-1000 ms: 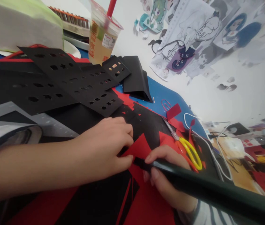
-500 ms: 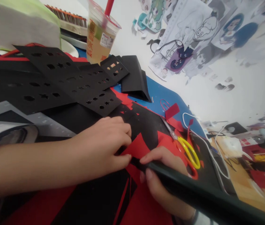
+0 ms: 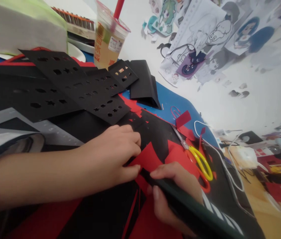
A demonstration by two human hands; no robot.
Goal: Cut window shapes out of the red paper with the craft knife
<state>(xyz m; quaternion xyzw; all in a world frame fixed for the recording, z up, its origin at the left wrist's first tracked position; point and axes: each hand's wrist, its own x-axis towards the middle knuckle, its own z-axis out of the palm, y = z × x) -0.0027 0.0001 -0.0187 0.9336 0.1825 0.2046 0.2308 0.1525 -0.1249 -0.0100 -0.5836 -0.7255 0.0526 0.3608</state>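
Observation:
My left hand (image 3: 117, 152) rests on the work surface, its fingers curled and thumb pressing at the left edge of a small piece of red paper (image 3: 150, 155). In my right hand (image 3: 180, 177) is a long dark green pen-like tool (image 3: 192, 205), gripped between thumb and fingers. Its black tapered end points at the red paper near my left thumb; the very tip is hard to make out. Under both hands lie larger red sheets (image 3: 152, 219) and black paper. Scissors (image 3: 201, 162) with yellow and orange handles lie just right of my right hand.
Black sheets with cut-out shapes (image 3: 78, 84) overlap at left, near a grey triangle ruler (image 3: 58, 131). A cup of drink with a red straw (image 3: 107, 43) stands behind. A folded black paper piece (image 3: 144, 83), red scraps (image 3: 183, 120) and a white cable (image 3: 223, 161) lie around.
The tool in my right hand has tilted, its rear end swinging down and toward me, and more of my striped sleeve shows. My left hand keeps its place on the red paper.

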